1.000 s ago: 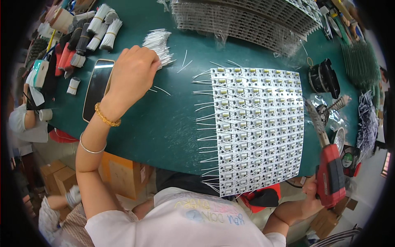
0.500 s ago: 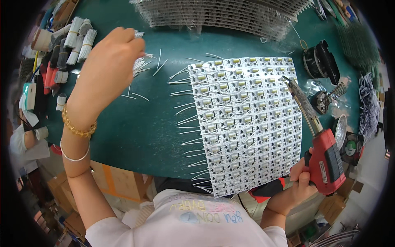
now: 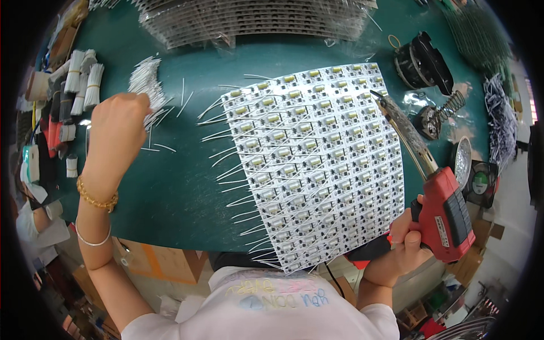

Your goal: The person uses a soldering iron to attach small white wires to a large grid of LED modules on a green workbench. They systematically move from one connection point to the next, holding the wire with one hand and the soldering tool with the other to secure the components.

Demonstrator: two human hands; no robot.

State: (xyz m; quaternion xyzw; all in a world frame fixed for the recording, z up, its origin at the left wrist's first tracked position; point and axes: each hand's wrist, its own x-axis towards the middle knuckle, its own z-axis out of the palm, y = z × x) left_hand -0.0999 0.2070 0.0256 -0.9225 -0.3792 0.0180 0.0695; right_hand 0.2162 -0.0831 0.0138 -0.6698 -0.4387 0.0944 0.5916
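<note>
My left hand [image 3: 118, 130] is curled with its back up at the near left edge of a loose pile of short white wires [image 3: 146, 82]. Its fingertips are mostly hidden, so what they pinch, if anything, does not show. A red soldering gun [image 3: 445, 218] is gripped in my right hand [image 3: 409, 249], its long tip pointing up and left over the far right part of a white circuit board panel [image 3: 362, 153]. Rows of small identical circuits cover this panel. Thin white wires [image 3: 226, 184] stick out along its left edge, and more lie across its left half.
Bundled white wires [image 3: 93, 85] stand at the left. A stack of panels in clear plastic [image 3: 255, 22] lies at the back. On the right are a black round container [image 3: 419, 65], a coiled iron stand [image 3: 433, 122], a metal dish [image 3: 463, 161] and a small fan [image 3: 481, 187].
My left hand has drawn back toward me from over the wire pile, uncovering most of it. The whole view has shifted, so the table things appear farther left. The soldering gun stays in my right hand.
</note>
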